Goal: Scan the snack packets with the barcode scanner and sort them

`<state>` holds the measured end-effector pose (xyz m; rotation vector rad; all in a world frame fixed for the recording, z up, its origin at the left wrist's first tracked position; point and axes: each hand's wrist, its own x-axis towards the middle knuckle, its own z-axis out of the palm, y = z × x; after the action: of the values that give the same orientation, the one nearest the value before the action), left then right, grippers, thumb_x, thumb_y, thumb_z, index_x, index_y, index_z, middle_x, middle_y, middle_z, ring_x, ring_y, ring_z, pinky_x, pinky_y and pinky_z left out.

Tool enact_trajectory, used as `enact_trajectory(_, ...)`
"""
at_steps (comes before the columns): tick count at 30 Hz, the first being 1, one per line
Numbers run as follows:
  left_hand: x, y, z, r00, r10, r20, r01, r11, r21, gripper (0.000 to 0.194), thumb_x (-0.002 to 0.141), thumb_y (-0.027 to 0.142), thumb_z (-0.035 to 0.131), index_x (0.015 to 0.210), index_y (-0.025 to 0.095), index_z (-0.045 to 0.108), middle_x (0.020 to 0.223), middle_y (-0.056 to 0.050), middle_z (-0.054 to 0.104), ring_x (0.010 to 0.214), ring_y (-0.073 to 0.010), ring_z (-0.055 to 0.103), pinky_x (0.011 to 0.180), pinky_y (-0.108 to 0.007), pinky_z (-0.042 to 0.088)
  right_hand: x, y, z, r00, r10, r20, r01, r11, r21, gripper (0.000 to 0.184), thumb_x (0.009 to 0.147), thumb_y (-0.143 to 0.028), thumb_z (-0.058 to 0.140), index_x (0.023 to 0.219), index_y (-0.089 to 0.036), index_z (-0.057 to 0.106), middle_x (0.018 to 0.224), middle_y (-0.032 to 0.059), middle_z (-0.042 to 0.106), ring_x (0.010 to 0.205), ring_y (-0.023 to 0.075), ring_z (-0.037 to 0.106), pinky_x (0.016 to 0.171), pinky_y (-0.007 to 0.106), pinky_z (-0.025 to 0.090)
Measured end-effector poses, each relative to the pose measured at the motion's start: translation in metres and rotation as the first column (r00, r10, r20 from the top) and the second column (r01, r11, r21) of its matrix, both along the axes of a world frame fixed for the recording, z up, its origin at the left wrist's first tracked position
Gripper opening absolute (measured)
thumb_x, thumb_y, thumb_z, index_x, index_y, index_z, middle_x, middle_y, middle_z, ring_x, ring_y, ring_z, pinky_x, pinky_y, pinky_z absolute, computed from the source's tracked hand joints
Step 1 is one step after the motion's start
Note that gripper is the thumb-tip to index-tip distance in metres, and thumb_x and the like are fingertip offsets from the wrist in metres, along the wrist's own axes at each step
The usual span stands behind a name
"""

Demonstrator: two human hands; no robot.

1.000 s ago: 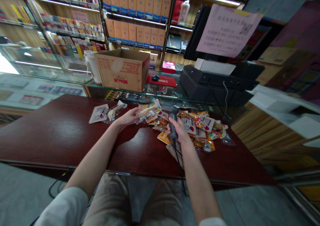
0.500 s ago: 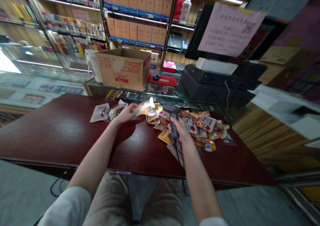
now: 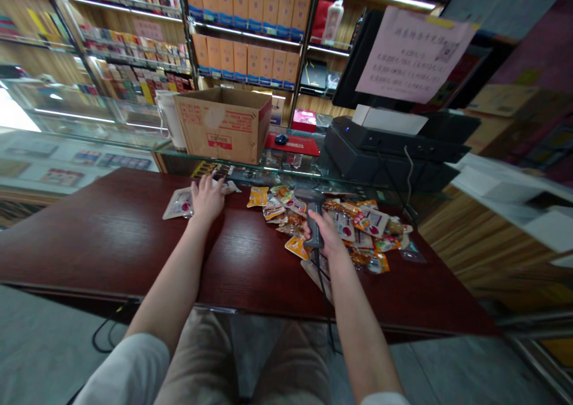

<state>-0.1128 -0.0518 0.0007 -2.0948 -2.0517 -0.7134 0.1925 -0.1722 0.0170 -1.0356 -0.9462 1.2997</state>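
My left hand (image 3: 208,201) rests over the small group of snack packets at the left of the table, fingers spread and bent down onto them. A pale packet with a dark red spot (image 3: 179,203) sticks out on its left side. The packaging beneath the palm is hidden. My right hand (image 3: 326,233) is wrapped round the handle of a dark barcode scanner (image 3: 315,229), its head over the packet pile. A cable hangs from the handle. Left of the scanner lies a small yellow packet (image 3: 258,196). Many vacuum-packed snacks (image 3: 358,229) are heaped beneath and right of it.
The dark red wooden table (image 3: 111,238) meets a glass counter behind. An open cardboard box (image 3: 219,130), a mouse (image 3: 281,138) on a red mat, and a monitor (image 3: 349,58) with a paper sheet stand there. Shelves of boxed goods rise at the back.
My left hand has moved left, from beside the middle packets onto the left group. The small yellow packet now lies uncovered, and the bright light on it is gone. My right hand stays nearly still.
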Motion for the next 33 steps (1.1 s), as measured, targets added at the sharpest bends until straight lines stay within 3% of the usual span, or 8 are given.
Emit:
enact_trajectory(2, 0.001, 0.003, -0.010, 0.997, -0.077, -0.020, 0.074, 0.991, -0.115, 0.048, 0.090, 0.034, 0.044, 0.134, 0.026, 0.059, 0.150, -0.015, 0.047, 0.145, -0.0384, 0.029, 0.114, -0.067, 0.007, 0.001, 0.002, -0.002, 1.000, 0.002, -0.002, -0.002, 1.000, -0.005, 0.040, 0.074, -0.047, 0.072, 0.096, -0.024, 0.049, 0.045, -0.0095, 0.052, 0.035, 0.0092, 0.046, 0.036, 0.019, 0.039)
enact_trajectory(8, -0.005, 0.009, -0.025, 0.988, 0.148, 0.050, -0.142, 0.983, -0.112, 0.059, 0.093, 0.045, 0.040, 0.137, 0.010, 0.055, 0.155, -0.027, 0.034, 0.149, -0.0466, 0.012, 0.111, -0.072, 0.001, 0.003, 0.005, -0.007, 0.999, -0.019, -0.038, 0.019, 1.000, -0.001, 0.039, 0.072, -0.045, 0.073, 0.094, -0.023, 0.050, 0.049, -0.0079, 0.056, 0.035, 0.0092, 0.047, 0.036, 0.019, 0.039)
enact_trajectory(11, 0.015, 0.009, -0.020, 0.996, -0.027, 0.088, 0.031, 0.999, -0.038, 0.058, 0.094, 0.047, 0.037, 0.137, 0.012, 0.055, 0.152, -0.025, 0.040, 0.147, -0.0412, 0.023, 0.115, -0.063, 0.010, 0.004, 0.006, -0.008, 1.000, -0.017, -0.022, 0.017, 1.000, -0.012, 0.039, 0.072, -0.046, 0.073, 0.094, -0.023, 0.051, 0.048, -0.0080, 0.055, 0.035, 0.0097, 0.047, 0.036, 0.020, 0.039)
enact_trajectory(14, 0.050, 0.010, -0.020, 0.970, -0.150, 0.189, 0.184, 0.966, -0.180, 0.063, 0.094, 0.056, 0.035, 0.128, 0.009, 0.060, 0.133, -0.028, 0.057, 0.128, -0.0422, 0.049, 0.107, -0.057, 0.032, 0.005, 0.007, -0.009, 1.000, -0.002, -0.023, 0.002, 1.000, -0.011, 0.039, 0.071, -0.047, 0.073, 0.093, -0.022, 0.052, 0.047, -0.0078, 0.054, 0.035, 0.0098, 0.047, 0.036, 0.020, 0.038)
enact_trajectory(18, 0.086, 0.018, -0.025, 0.982, -0.113, 0.154, 0.155, 0.940, -0.303, 0.074, 0.081, 0.067, 0.053, 0.121, 0.006, 0.061, 0.133, -0.034, 0.053, 0.125, -0.0498, 0.047, 0.100, -0.060, 0.036, 0.007, 0.010, -0.011, 0.998, 0.047, -0.043, -0.047, 0.999, -0.009, 0.038, 0.071, -0.048, 0.072, 0.093, -0.021, 0.055, 0.049, -0.0069, 0.054, 0.036, 0.0091, 0.045, 0.036, 0.020, 0.037)
enact_trajectory(24, 0.085, 0.035, -0.025, 0.969, -0.031, 0.244, 0.149, 0.864, -0.481, 0.079, 0.059, 0.058, 0.079, 0.120, 0.011, 0.060, 0.134, -0.031, 0.053, 0.127, -0.0505, 0.047, 0.099, -0.058, 0.038, 0.010, 0.012, -0.015, 0.997, 0.070, -0.028, -0.070, 0.997, 0.011, 0.039, 0.072, -0.048, 0.071, 0.095, -0.022, 0.056, 0.050, -0.0069, 0.052, 0.039, 0.0095, 0.045, 0.038, 0.020, 0.036)
enact_trajectory(29, 0.073, 0.026, -0.035, 0.922, -0.007, 0.388, 0.169, 0.908, -0.384, 0.088, 0.050, 0.042, 0.089, 0.123, 0.013, 0.051, 0.137, -0.028, 0.050, 0.129, -0.0466, 0.047, 0.103, -0.054, 0.037, 0.010, 0.010, -0.015, 0.994, 0.106, 0.002, -0.106, 0.994, 0.021, 0.040, 0.071, -0.048, 0.072, 0.096, -0.022, 0.055, 0.050, -0.0073, 0.053, 0.040, 0.0093, 0.044, 0.039, 0.020, 0.036)
enact_trajectory(33, 0.057, 0.018, -0.047, 0.788, -0.098, 0.608, 0.314, 0.914, -0.259, 0.070, 0.065, 0.032, 0.081, 0.120, 0.013, 0.044, 0.123, -0.021, 0.061, 0.114, -0.0337, 0.059, 0.097, -0.046, 0.044, 0.008, 0.007, -0.013, 0.987, 0.159, 0.031, -0.159, 0.987, 0.016, 0.042, 0.073, -0.051, 0.070, 0.099, -0.021, 0.057, 0.047, -0.0077, 0.051, 0.040, 0.0091, 0.043, 0.041, 0.020, 0.037)
